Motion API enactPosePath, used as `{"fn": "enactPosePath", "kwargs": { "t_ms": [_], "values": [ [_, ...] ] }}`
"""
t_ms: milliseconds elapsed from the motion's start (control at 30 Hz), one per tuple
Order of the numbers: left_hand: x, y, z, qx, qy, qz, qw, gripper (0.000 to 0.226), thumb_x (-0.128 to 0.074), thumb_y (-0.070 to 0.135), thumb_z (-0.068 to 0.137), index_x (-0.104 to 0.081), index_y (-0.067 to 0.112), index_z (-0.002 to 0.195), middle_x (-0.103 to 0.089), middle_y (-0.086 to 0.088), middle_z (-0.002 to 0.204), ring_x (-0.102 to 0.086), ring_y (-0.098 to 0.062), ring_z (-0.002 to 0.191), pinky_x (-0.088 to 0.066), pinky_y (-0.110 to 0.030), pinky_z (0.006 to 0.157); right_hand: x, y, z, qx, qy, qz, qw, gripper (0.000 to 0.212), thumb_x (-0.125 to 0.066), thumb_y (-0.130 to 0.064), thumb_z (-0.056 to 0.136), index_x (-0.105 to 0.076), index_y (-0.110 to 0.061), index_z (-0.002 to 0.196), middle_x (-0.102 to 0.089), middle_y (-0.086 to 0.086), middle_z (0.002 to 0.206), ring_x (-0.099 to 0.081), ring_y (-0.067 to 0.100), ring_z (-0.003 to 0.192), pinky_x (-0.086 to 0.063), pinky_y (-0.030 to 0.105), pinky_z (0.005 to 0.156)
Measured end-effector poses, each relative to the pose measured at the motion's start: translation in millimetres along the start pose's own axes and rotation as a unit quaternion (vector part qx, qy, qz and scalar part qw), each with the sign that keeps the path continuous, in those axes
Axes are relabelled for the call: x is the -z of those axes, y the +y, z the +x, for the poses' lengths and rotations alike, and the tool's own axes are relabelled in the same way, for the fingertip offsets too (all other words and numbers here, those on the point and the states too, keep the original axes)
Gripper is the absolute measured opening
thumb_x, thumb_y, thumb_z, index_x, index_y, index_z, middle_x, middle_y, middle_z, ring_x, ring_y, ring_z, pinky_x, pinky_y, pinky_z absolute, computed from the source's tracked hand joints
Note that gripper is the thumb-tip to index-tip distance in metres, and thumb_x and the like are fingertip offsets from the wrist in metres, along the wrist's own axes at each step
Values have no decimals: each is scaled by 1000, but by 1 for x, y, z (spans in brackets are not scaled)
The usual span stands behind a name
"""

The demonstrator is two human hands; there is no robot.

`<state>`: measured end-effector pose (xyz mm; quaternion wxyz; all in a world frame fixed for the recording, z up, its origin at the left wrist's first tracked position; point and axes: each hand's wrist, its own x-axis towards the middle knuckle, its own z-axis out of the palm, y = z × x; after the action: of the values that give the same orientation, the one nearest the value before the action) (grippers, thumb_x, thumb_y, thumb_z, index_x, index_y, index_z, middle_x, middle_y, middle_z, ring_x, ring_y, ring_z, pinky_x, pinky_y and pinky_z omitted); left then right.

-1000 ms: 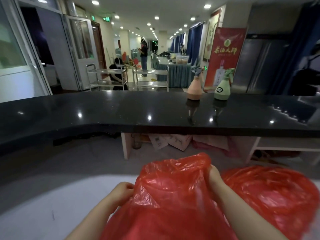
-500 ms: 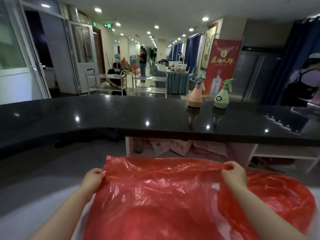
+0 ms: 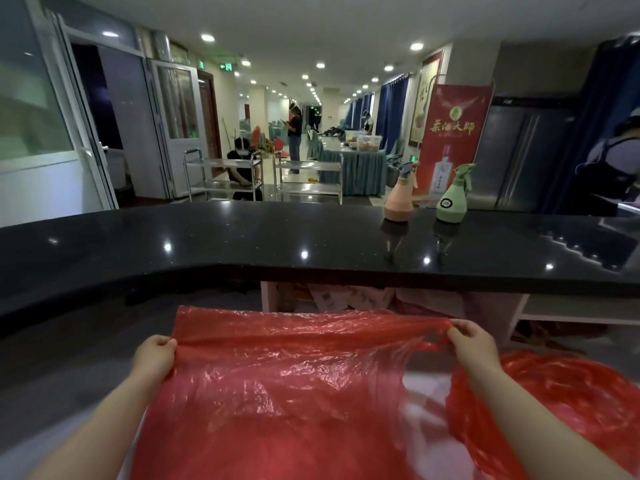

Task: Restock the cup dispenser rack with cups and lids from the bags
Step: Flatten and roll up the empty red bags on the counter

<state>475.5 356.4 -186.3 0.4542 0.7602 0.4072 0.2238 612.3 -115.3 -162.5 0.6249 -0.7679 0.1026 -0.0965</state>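
- Red bag (image 3: 277,393), 6 o'clock, stretched wide over the pale table (image 3: 69,427): keep its top edge taut and part it evenly.
- Second red bag (image 3: 571,403), 4 o'clock: leave it.
- Left hand (image 3: 156,356), 7 o'clock: grip pinched on the bag's edge.
- Right hand (image 3: 472,344), 5 o'clock: grip pinched on the handle; contents hidden.

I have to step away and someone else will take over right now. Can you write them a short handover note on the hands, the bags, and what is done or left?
Left hand: grips the left top edge of the red bag.
Right hand: pinches the bag's right top edge near its handle, so the bag is stretched wide between both hands.
Second red bag: lies to the right, behind the right forearm, untouched.
Two spray bottles, pink and green, stand on the black counter.
Done: nothing restocked that shows. No cups, lids or dispenser rack are in view.
Left: open the bags, take out the cups and lids, load the rack.
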Motion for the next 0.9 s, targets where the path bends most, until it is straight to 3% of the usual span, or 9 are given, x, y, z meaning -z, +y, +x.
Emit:
{"fn": "enactPosePath", "kwargs": {
  "t_ms": [100,167,300,367,467,567,633,733,900],
  "values": [
    [-1,4,2,-33,3,58,998,15,-52,10,95,-63,0,95,-62,-20,90,-58,-34,76,-38,-35,66,-4,3,-3,-91,-53,146,984,16,-47,-10,98,-63,-6,94,-70,2,62,-66,13,52,-51,21,46],
    [-4,3,3,-43,-2,90,995,16,-51,11,95,-61,0,97,-63,-21,97,-58,-37,85,-37,-36,70,-5,5,-4,-107,-44,142,983,19,-47,-15,99,-63,-6,92,-68,6,63,-63,16,50,-48,21,45],
    [-2,-8,10,-44,4,107,993,14,-51,8,95,-61,-2,96,-62,-26,103,-56,-39,95,-38,-39,77,4,12,3,39,-4,-122,992,16,-59,-9,88,-66,-6,74,-65,21,74,-57,24,65,-43,36,61],
    [-3,-16,12,-53,1,114,992,14,-52,8,94,-61,-3,95,-62,-26,104,-56,-39,96,-37,-39,77,11,9,5,79,-8,-182,980,14,-63,-6,82,-65,-17,73,-66,9,73,-62,29,75,-41,34,65],
    [-11,-21,8,-55,0,106,993,17,-49,11,96,-58,-2,102,-61,-26,108,-55,-38,98,-37,-39,78,13,7,8,66,-45,-179,981,25,-64,0,79,-65,-18,96,-67,6,92,-62,25,88,-42,30,72],
    [-23,-20,1,-88,-1,122,989,39,-49,23,97,-49,-4,126,-54,-28,126,-51,-42,116,-39,-44,94,5,11,4,52,-113,-153,980,49,-61,6,79,-55,-11,124,-59,14,123,-55,25,108,-44,37,91],
    [-30,-17,-4,-151,-2,170,974,52,-52,26,95,-40,-2,137,-47,-26,137,-45,-40,126,-36,-46,102,0,12,0,94,-97,-229,964,61,-63,1,75,-51,-17,132,-51,9,137,-41,27,131,-30,48,110],
    [-45,-18,-14,-258,-61,244,933,57,-55,28,94,-36,7,144,-39,-16,147,-35,-32,136,-29,-43,112,-18,9,-14,166,-82,-314,931,66,-62,-10,77,-45,-23,139,-37,-3,150,-13,19,146,-3,52,115],
    [-79,-42,-33,-273,-168,406,856,64,-35,53,96,-14,30,151,-12,0,159,-12,-20,146,-15,-42,118,-84,21,-61,242,-197,-352,883,52,-47,-34,96,-35,-26,146,-14,-2,160,5,16,148,4,38,117]
  ]
}}
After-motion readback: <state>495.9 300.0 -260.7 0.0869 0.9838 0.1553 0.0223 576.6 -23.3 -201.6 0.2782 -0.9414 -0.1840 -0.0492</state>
